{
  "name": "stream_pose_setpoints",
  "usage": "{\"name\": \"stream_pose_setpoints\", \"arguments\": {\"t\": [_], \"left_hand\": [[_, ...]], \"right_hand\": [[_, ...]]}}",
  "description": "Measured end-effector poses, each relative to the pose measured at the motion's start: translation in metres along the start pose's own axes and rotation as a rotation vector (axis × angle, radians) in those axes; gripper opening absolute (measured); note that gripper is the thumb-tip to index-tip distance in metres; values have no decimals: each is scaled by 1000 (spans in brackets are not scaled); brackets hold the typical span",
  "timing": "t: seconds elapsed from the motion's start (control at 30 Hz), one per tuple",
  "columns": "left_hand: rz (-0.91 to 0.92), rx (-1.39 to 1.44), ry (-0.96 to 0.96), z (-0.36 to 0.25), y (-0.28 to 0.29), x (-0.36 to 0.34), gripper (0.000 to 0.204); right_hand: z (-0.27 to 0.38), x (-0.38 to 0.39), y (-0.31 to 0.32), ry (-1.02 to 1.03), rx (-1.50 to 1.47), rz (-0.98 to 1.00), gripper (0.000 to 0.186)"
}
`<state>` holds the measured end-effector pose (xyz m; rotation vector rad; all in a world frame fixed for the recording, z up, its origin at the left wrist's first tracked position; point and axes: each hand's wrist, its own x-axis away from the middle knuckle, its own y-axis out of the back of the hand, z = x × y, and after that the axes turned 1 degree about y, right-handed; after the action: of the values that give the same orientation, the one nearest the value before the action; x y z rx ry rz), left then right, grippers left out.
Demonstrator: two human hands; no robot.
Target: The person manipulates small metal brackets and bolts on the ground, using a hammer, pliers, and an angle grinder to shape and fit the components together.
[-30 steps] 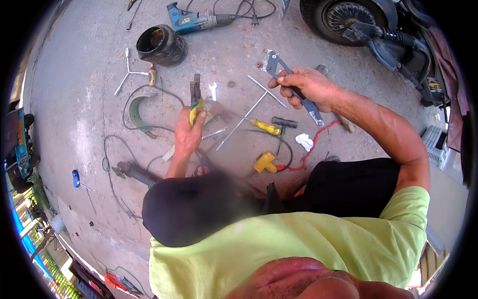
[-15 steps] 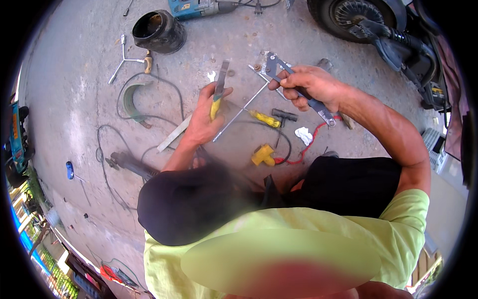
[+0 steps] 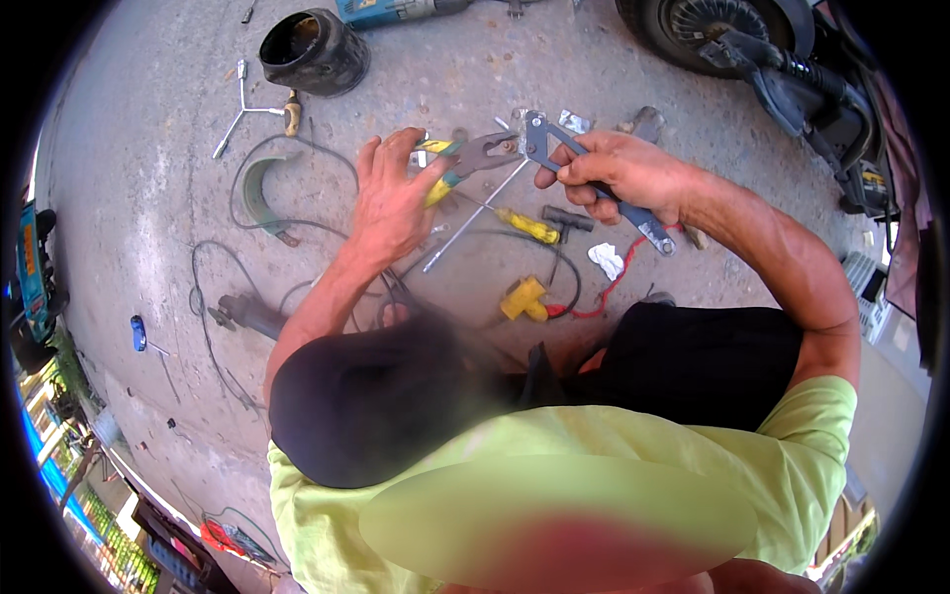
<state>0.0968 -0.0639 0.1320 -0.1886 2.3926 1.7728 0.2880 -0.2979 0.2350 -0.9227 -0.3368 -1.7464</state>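
My left hand (image 3: 394, 203) grips pliers (image 3: 483, 155) with yellow-and-dark handles. Their jaws are parted, right beside a small bolt at the end of a dark grey metal bracket (image 3: 640, 220). Whether the jaws touch the bolt I cannot tell. The bracket is held in my right hand (image 3: 616, 170), fingers wrapped round its long arm. Below the two hands, a thin metal rod (image 3: 473, 220) slants across the ground. Close by lie a yellow-handled screwdriver (image 3: 528, 227) and a black T-shaped tool (image 3: 567, 219).
A yellow plastic piece (image 3: 523, 298), red wire and crumpled white paper (image 3: 606, 261) lie near my knees. Farther left are a green curved strip (image 3: 259, 198), a Y-shaped wrench (image 3: 245, 109) and a black pot (image 3: 332, 61). A blue power tool (image 3: 396, 9) and a vehicle wheel (image 3: 683, 35) stand at the back.
My left hand has turned the pliers from upright to pointing right and brought their jaws, now parted, to the bracket's bolted end. My right hand stays nearly in place with the bracket.
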Motion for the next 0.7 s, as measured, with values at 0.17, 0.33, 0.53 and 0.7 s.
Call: {"name": "stream_pose_setpoints", "arguments": {"t": [0.17,0.33,0.53,0.7], "left_hand": [[-14,155,-59,8,-4,-1,35],[55,238,-18,3,-10,4,33],[153,350,246,-23,-42,17,37],[184,417,349,-37,-53,27,38]], "right_hand": [[-2,-1,2,-25,-30,24,31],[-10,-3,-4,-36,-27,-17,29],[-36,-28,-22,60,-153,-113,26],[-37,-41,-36,-11,-76,-202,23]]}}
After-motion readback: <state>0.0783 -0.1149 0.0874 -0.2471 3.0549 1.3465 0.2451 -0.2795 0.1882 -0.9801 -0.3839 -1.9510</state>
